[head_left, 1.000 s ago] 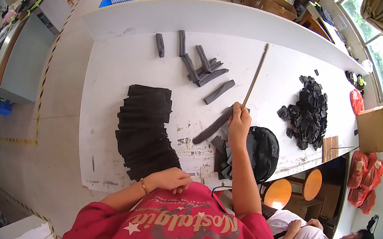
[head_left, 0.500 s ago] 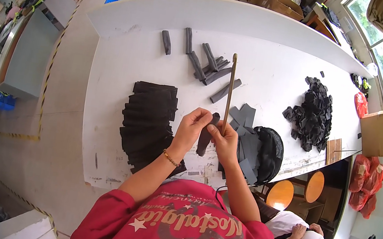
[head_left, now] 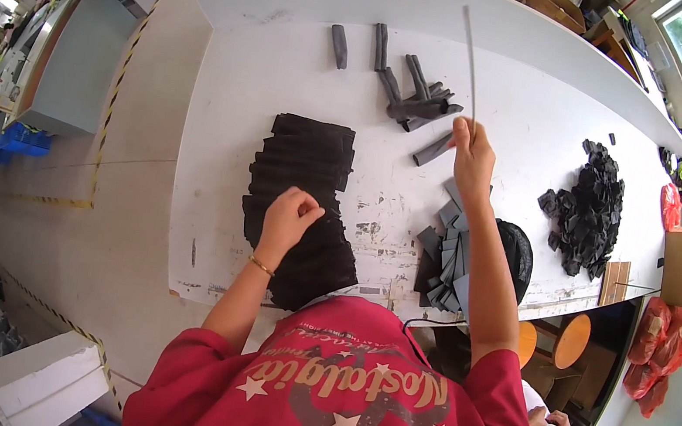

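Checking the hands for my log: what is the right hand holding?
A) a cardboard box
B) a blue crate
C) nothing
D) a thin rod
D: the right hand is closed on the lower end of a thin rod that points up across the white table, while the left hand rests on the black stack.

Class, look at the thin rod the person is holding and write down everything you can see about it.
The thin rod is long, straight and pale, perhaps wood or metal; which one cannot be told. The right hand grips its lower end, so it points up and away over the white table, its far tip reaching past the dark tube pieces. Only that hand touches it.
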A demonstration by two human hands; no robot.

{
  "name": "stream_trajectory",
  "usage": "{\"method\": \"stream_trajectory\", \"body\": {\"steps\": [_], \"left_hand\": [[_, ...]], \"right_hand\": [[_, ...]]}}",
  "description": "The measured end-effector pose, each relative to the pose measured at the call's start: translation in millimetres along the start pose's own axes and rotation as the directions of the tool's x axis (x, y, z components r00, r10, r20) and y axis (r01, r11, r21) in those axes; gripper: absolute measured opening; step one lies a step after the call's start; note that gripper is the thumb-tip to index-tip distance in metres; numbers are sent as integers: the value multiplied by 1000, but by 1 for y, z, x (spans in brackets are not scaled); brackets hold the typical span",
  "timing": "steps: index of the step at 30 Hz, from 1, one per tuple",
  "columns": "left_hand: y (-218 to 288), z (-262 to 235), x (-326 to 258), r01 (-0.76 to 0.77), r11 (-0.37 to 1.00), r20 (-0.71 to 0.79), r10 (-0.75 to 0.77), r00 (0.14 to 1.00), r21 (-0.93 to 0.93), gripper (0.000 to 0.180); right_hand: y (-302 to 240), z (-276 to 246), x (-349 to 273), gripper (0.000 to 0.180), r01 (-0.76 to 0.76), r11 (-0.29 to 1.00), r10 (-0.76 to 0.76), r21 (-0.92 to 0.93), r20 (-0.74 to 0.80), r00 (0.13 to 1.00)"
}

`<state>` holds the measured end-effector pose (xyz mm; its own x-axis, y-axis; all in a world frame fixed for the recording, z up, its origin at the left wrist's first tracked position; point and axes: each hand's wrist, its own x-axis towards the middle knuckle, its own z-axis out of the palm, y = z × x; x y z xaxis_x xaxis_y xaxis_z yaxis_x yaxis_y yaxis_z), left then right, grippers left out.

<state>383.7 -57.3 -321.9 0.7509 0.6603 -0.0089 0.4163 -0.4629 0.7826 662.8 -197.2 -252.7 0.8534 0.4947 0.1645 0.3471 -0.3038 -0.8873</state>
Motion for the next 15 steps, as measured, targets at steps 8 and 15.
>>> {"method": "stream_trajectory", "body": {"steps": [8, 15], "left_hand": [[-32, 20, -3, 26, 999, 113, -24, 993, -18, 13], [-32, 23, 3, 59, 990, 89, -48, 995, -126, 12]], "right_hand": [[40, -25, -78, 21, -33, 961, 160, -273, 456, 876], [55, -58, -88, 14, 479, 818, -194, -319, 631, 751]]}}
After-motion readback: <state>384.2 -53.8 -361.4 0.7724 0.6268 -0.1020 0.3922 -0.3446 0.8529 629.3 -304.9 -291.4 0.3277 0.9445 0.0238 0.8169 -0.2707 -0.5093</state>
